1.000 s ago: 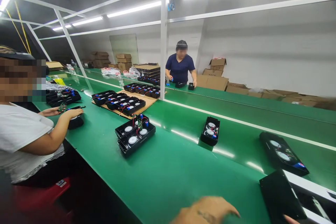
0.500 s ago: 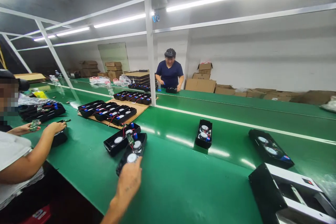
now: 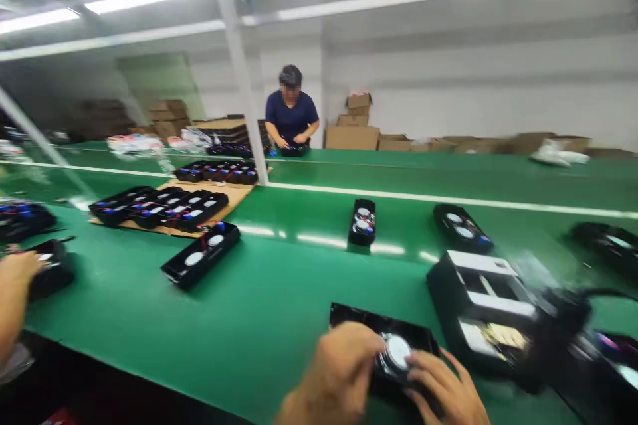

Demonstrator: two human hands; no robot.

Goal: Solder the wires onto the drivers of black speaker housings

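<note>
- Black plastic speaker housings lying singly on the green tabletop: at least six.
- Rows of the same housings on the brown cardboard sheet: one sheet; the housings on it are too blurred to count.
- Black-and-white box-shaped fixture: one.
- The wearer's hands: two, left hand and right hand, both holding the nearest housing.
- Other people: two, one person in a dark blue shirt and one co-worker's hand.
</note>
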